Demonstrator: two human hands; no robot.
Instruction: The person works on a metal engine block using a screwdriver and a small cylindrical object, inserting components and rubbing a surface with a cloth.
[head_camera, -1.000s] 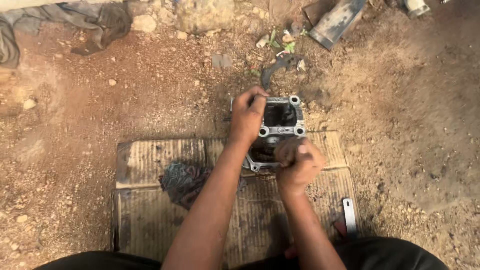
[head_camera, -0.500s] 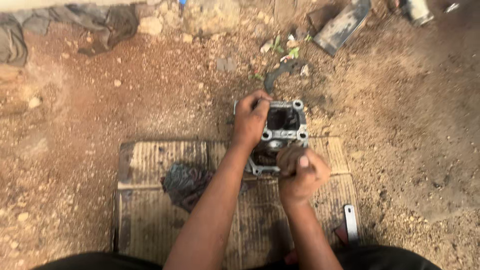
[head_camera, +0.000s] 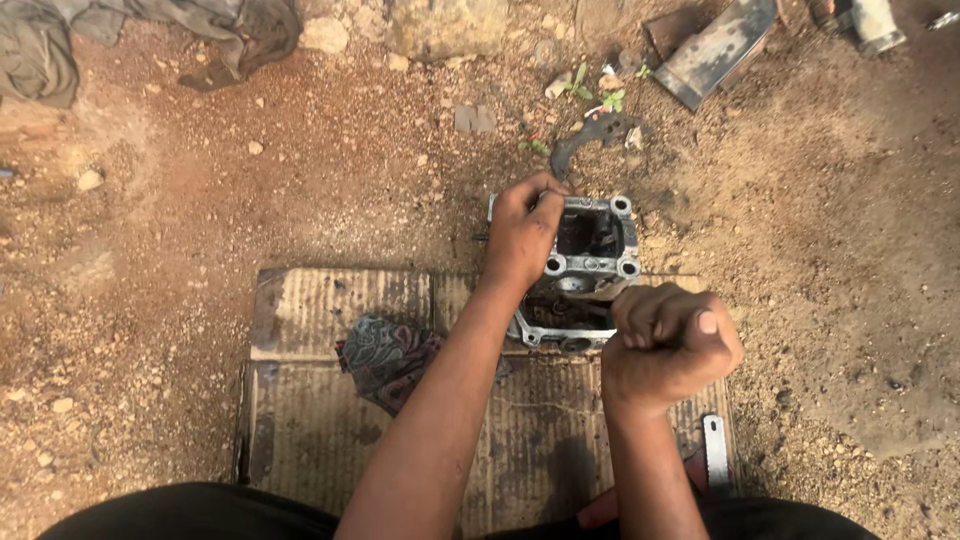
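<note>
A grey metal engine casing (head_camera: 598, 245) with bolt holes at its corners lies at the far edge of a cardboard sheet (head_camera: 320, 320), partly on the dirt. My left hand (head_camera: 525, 235) grips the casing's upper left corner, with the fingers curled over its rim. My right hand (head_camera: 668, 345) is a closed fist at the casing's lower right edge, thumb on top. Whatever may be inside the fist is hidden. The casing's lower part is partly covered by both hands.
A dark patterned rag (head_camera: 385, 360) lies on the cardboard by my left forearm. A flat metal blade (head_camera: 713, 452) rests near my right wrist. On the dirt beyond are a dark gasket (head_camera: 592, 135), a metal plate (head_camera: 715, 48), stones and a grey cloth (head_camera: 90, 30).
My right fist has drawn slightly down and to the right, off the casing's lower edge. My left hand keeps its grip on the casing.
</note>
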